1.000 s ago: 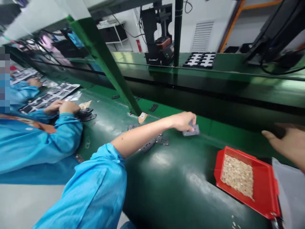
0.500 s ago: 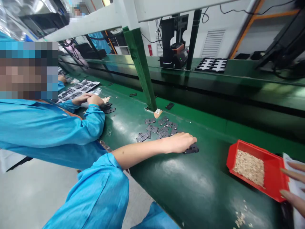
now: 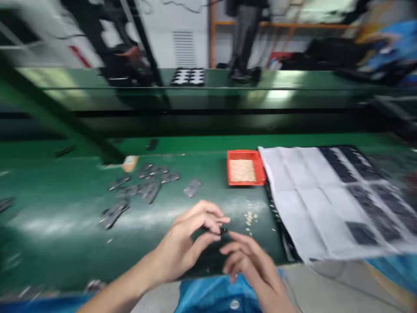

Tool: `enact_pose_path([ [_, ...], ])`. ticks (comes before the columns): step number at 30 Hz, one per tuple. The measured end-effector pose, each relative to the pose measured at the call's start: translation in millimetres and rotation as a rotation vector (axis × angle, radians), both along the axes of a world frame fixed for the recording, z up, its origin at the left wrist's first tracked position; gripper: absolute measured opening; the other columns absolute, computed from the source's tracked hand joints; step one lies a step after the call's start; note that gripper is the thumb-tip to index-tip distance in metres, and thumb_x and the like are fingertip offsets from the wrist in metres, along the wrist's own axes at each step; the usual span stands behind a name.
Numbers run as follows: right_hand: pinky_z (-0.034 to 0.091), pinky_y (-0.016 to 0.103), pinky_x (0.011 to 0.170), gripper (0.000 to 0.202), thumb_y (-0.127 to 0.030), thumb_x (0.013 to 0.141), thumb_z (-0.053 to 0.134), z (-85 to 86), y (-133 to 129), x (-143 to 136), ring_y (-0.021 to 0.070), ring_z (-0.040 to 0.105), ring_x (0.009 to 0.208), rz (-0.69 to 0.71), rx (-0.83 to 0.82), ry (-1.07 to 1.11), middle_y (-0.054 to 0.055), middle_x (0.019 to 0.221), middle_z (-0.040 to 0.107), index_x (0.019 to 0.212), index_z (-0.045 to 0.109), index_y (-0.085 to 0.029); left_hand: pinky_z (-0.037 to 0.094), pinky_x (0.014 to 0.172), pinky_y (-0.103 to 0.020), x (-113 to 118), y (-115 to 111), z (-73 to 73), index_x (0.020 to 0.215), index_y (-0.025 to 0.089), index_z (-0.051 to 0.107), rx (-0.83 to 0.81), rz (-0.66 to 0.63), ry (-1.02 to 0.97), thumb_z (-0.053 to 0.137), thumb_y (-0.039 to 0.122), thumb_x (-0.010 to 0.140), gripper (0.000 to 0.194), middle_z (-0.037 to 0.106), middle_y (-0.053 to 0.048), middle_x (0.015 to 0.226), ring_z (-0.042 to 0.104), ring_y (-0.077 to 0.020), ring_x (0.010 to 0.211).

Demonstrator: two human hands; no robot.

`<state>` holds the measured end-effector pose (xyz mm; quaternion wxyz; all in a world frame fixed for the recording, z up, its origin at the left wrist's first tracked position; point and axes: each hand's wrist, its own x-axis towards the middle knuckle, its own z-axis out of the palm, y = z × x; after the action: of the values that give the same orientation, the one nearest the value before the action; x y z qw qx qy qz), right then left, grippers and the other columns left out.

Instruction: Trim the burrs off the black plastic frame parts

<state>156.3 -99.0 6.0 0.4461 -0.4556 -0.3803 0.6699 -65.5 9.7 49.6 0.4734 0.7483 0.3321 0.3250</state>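
Note:
My left hand is over the near part of the green table, its thumb and fingers pinching a small black plastic part. Most of that part is hidden by the fingers. My right hand hovers just right of it, index fingertip close to the part's edge and the other fingers loosely bent. Blur hides whether that fingertip touches it; I see nothing held in this hand. Several similar black parts lie scattered to the left, with one lone black part nearer the middle.
A red bin of small beige pieces stands beyond my hands. Loose beige bits lie on the green table. At right, a white sheet partly covers a tray of black parts. A green post slants at left.
The view has swung right. My left hand has lifted a black part from the table and brought it before me. My right hand has come from beside the red bin towards it.

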Motion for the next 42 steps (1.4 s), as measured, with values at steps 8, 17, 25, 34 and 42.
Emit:
enact_pose_path([
  [8, 0.049, 0.025, 0.058, 0.054, -0.062, 0.095, 0.077, -7.0, 51.5, 0.8, 0.0107, 0.056, 0.058, -0.067, 0.010, 0.113, -0.002, 0.080, 0.064, 0.131, 0.065, -0.023, 0.058, 0.111, -0.042, 23.9, -16.5, -41.6, 0.104, 0.032, 0.074, 0.260, -0.060, -0.058, 0.062, 0.007, 0.101, 0.028, 0.070, -0.006, 0.133, 0.064, -0.0280, 0.138],
  [17, 0.062, 0.040, 0.093, 0.060, -0.028, 0.108, 0.054, -9.0, 63.2, 14.2, 0.0226, 0.075, 0.094, 0.098, 0.387, -0.587, 0.007, 0.108, 0.076, 0.166, 0.038, -0.026, 0.053, 0.066, -0.025, 29.0, -12.6, -39.4, 0.098, 0.019, 0.068, -0.301, 0.249, 0.059, 0.069, 0.048, 0.103, 0.029, 0.067, -0.002, 0.079, 0.062, -0.0148, 0.067],
  [25, 0.062, 0.020, 0.069, 0.016, -0.033, 0.111, 0.057, -25.7, 70.7, 14.9, 0.0145, 0.076, 0.069, 0.129, 0.304, -0.405, 0.000, 0.081, 0.075, 0.102, 0.067, -0.025, 0.044, 0.058, -0.022, 42.7, -8.6, -45.1, 0.095, 0.019, 0.050, -0.652, 0.257, -0.205, 0.061, 0.056, 0.106, 0.039, 0.063, 0.000, 0.068, 0.060, -0.0128, 0.059],
  [34, 0.057, 0.019, 0.060, 0.010, -0.030, 0.108, 0.060, -23.0, 80.7, 20.7, 0.0151, 0.073, 0.062, 0.123, 0.477, -0.707, -0.003, 0.076, 0.073, 0.102, 0.067, -0.026, 0.038, 0.060, -0.024, 33.3, 7.5, -43.4, 0.091, 0.019, 0.050, -0.500, 0.112, -0.114, 0.033, 0.043, 0.116, 0.039, 0.051, 0.005, 0.058, 0.043, -0.0098, 0.051],
  [42, 0.055, 0.018, 0.062, 0.009, -0.024, 0.111, 0.054, -23.9, 81.8, 19.2, 0.0124, 0.070, 0.063, 0.183, 0.553, -0.738, -0.005, 0.080, 0.070, 0.107, 0.062, -0.028, 0.028, 0.048, -0.022, 48.8, -1.1, -62.6, 0.086, 0.020, 0.051, -0.623, 0.278, -0.223, 0.034, 0.042, 0.112, 0.039, 0.043, 0.008, 0.051, 0.032, -0.0088, 0.043],
])
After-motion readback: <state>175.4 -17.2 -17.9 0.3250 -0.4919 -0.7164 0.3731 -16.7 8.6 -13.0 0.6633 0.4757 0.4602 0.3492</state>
